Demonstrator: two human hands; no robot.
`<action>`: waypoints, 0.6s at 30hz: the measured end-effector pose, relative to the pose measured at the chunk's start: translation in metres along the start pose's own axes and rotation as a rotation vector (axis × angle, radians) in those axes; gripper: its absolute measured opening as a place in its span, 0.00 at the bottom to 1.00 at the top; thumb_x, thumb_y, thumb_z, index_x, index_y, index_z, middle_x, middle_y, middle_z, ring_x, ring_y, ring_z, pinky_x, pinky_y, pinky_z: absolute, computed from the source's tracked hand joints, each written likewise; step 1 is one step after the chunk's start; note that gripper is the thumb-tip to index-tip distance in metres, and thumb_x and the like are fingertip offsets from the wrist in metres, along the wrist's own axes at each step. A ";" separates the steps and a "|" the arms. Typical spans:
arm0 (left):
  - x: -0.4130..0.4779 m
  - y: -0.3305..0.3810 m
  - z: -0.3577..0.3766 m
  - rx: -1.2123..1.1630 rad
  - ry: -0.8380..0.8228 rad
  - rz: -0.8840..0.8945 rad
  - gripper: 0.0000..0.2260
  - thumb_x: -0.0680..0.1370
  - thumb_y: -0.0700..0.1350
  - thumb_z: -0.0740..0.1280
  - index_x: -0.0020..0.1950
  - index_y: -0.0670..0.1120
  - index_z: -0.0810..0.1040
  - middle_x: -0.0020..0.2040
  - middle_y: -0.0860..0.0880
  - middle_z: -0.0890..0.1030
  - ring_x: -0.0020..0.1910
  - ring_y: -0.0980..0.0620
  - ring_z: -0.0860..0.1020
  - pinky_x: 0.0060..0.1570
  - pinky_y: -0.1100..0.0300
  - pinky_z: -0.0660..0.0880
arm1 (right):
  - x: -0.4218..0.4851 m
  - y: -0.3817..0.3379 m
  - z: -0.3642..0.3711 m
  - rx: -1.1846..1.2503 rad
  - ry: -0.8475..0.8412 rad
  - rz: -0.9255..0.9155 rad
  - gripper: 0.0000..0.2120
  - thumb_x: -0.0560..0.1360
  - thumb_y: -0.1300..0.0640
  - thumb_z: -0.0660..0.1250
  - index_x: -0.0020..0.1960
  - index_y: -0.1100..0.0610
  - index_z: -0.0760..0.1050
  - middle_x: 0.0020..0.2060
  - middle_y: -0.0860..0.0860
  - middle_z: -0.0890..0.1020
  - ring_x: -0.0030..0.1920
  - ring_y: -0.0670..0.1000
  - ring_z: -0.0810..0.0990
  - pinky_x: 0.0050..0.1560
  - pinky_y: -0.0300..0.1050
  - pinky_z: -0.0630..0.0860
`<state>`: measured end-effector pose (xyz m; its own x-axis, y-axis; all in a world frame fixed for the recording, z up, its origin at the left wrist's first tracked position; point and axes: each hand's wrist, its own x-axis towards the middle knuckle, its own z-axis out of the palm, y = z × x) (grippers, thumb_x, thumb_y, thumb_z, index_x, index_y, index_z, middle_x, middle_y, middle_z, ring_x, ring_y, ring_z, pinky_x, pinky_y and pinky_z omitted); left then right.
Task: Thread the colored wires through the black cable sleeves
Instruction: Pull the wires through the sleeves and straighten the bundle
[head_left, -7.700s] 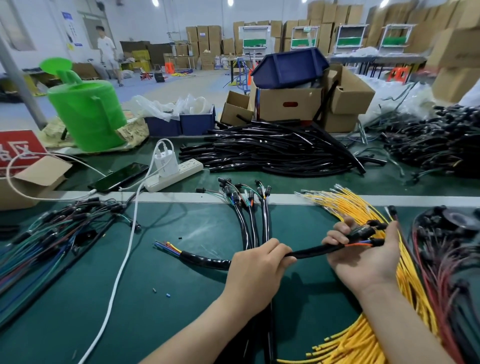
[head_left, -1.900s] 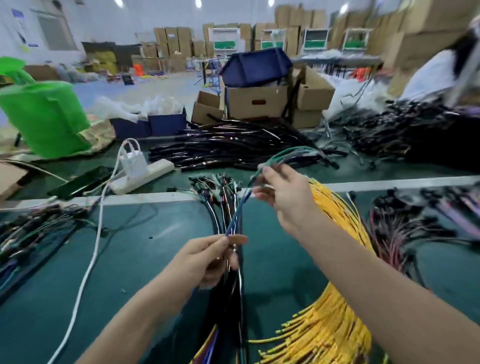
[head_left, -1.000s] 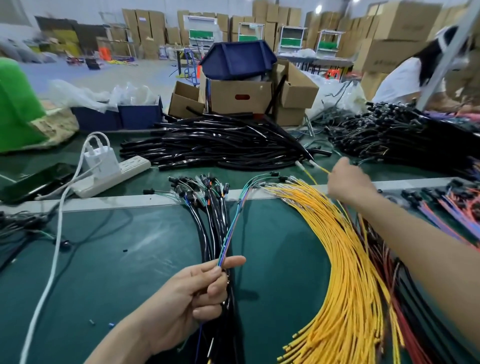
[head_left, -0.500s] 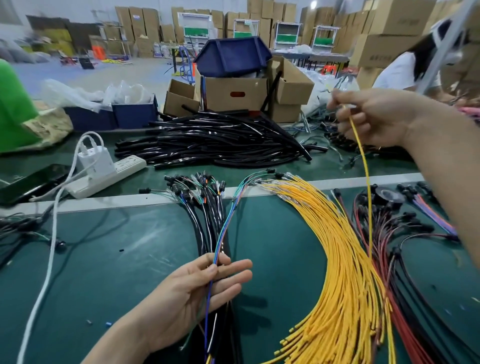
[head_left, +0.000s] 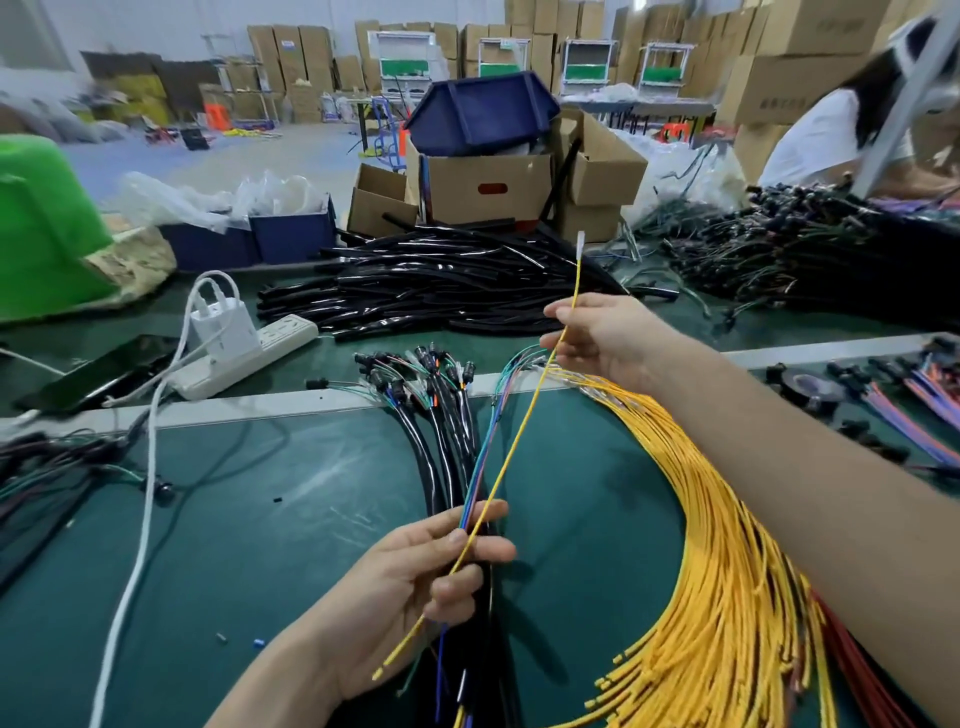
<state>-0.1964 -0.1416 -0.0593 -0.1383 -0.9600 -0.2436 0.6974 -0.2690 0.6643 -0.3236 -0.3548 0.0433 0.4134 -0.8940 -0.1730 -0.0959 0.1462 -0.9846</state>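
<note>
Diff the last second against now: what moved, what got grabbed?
The right hand pulled one yellow wire from the yellow bundle, raised it, then brought it down to the left hand, which now pinches it alongside the colored wires it already held. The black sleeve pile and power strip are unmoved.

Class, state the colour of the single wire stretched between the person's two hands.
Yellow: the single wire, whitish terminal at top, seen in head view.

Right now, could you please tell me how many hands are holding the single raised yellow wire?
2. The right hand pinches the yellow wire near its upper end; the left hand grips it lower down, alongside other coloured wires.
</note>
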 end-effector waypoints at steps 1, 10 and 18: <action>0.001 0.001 0.000 0.007 -0.017 -0.003 0.15 0.74 0.37 0.61 0.59 0.33 0.77 0.40 0.41 0.80 0.22 0.58 0.65 0.19 0.69 0.63 | 0.002 0.002 0.000 0.017 -0.008 0.004 0.06 0.81 0.63 0.58 0.51 0.59 0.74 0.35 0.59 0.80 0.22 0.46 0.77 0.28 0.37 0.78; 0.000 0.002 0.001 0.012 -0.075 -0.011 0.11 0.78 0.36 0.57 0.52 0.34 0.77 0.33 0.45 0.72 0.23 0.59 0.63 0.20 0.70 0.63 | 0.005 0.025 0.009 0.066 -0.068 0.096 0.08 0.77 0.69 0.63 0.55 0.63 0.75 0.38 0.57 0.80 0.31 0.47 0.77 0.32 0.36 0.80; -0.001 0.002 0.000 0.016 -0.062 0.022 0.09 0.78 0.38 0.58 0.49 0.38 0.78 0.31 0.47 0.68 0.23 0.60 0.60 0.18 0.71 0.62 | -0.058 0.066 0.029 0.032 -0.586 0.295 0.03 0.71 0.59 0.70 0.44 0.58 0.81 0.35 0.52 0.82 0.31 0.44 0.77 0.29 0.31 0.73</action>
<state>-0.1951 -0.1416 -0.0576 -0.1672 -0.9685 -0.1847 0.6897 -0.2488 0.6800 -0.3279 -0.2811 -0.0128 0.7998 -0.4367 -0.4119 -0.2575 0.3702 -0.8925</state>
